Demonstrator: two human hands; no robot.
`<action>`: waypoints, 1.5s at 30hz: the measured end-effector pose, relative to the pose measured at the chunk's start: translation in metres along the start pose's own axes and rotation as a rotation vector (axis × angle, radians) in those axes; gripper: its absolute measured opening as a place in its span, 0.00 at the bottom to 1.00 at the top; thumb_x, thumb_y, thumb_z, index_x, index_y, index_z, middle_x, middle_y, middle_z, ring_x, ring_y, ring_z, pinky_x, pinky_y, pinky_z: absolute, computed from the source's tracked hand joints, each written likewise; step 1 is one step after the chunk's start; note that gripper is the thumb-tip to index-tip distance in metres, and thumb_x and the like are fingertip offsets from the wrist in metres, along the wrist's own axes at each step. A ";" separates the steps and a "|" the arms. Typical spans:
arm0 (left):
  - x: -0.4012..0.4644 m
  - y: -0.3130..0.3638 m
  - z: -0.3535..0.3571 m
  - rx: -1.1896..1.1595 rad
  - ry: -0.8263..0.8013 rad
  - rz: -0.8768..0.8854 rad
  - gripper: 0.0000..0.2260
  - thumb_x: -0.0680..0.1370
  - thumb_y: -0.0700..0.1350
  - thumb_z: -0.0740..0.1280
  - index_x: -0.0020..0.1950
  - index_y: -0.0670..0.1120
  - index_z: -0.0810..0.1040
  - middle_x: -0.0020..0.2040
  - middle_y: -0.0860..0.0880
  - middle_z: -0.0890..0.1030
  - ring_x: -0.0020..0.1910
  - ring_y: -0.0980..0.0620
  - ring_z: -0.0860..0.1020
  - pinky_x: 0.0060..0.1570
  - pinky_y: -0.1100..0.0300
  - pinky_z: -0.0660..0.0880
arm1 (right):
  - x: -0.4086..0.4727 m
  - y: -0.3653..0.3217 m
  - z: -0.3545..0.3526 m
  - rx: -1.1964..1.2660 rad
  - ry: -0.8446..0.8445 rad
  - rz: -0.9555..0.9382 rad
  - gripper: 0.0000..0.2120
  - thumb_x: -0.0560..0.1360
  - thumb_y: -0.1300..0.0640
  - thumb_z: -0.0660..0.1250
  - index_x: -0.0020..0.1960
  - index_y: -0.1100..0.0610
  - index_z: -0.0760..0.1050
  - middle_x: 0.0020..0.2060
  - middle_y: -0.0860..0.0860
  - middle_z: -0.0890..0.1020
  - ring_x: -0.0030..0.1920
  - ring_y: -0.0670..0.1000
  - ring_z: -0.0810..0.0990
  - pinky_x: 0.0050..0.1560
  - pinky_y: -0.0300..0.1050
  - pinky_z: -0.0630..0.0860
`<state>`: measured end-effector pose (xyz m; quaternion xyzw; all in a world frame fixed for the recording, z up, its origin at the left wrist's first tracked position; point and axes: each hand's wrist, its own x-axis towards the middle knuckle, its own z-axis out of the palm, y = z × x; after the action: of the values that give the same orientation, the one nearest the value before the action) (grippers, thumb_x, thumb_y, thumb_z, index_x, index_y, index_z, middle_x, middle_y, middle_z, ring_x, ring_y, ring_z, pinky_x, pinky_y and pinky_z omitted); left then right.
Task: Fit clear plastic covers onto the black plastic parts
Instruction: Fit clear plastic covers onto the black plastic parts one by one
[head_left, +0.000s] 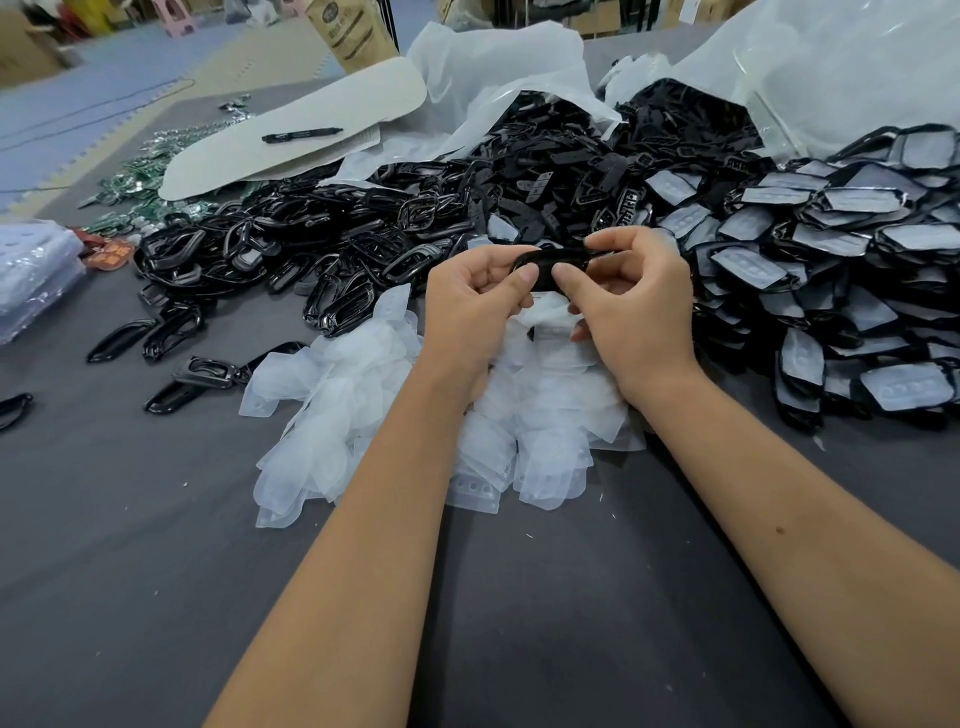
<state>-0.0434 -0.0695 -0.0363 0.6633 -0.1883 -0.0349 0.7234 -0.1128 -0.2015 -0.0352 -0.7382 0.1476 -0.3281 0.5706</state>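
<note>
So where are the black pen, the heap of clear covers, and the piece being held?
black pen (301, 135): head view, middle of its barrel.
heap of clear covers (332, 395): head view, left part of the heap.
black piece (563, 258): head view, top edge between the thumbs.

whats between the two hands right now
In the head view, a black plastic part spans the gap, pinched by the left hand and the right hand. Below it lies the clear cover pile.

You work under even, soft overhead light; your arms cast only faint shadows on the grey table (156, 519). Glare whitens the plastic bags (831, 67) at top right. Wide-angle bending curves the edges, and the far background looks slightly soft, perhaps blurred.
</note>
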 end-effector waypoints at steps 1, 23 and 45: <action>0.000 0.000 -0.001 -0.015 -0.008 -0.007 0.07 0.79 0.31 0.69 0.56 0.36 0.83 0.32 0.55 0.81 0.31 0.58 0.76 0.37 0.65 0.75 | 0.001 0.000 0.000 0.043 -0.035 0.015 0.09 0.75 0.58 0.78 0.51 0.54 0.79 0.39 0.53 0.85 0.33 0.52 0.85 0.29 0.45 0.79; -0.006 0.008 0.004 0.013 0.103 0.054 0.05 0.76 0.31 0.72 0.50 0.38 0.83 0.40 0.45 0.82 0.36 0.49 0.77 0.40 0.56 0.77 | -0.004 -0.007 -0.002 -0.214 -0.001 -0.202 0.08 0.76 0.55 0.77 0.52 0.56 0.80 0.38 0.48 0.83 0.35 0.48 0.83 0.40 0.51 0.82; -0.001 0.012 0.001 -0.134 0.278 -0.169 0.09 0.75 0.30 0.70 0.43 0.44 0.76 0.31 0.49 0.77 0.28 0.53 0.75 0.30 0.63 0.72 | -0.009 -0.012 0.003 -0.181 -0.124 -0.434 0.17 0.82 0.50 0.70 0.42 0.63 0.78 0.31 0.52 0.77 0.31 0.48 0.72 0.32 0.44 0.69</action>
<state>-0.0468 -0.0693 -0.0245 0.6256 -0.0273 -0.0160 0.7795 -0.1195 -0.1907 -0.0271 -0.8195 -0.0210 -0.3824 0.4263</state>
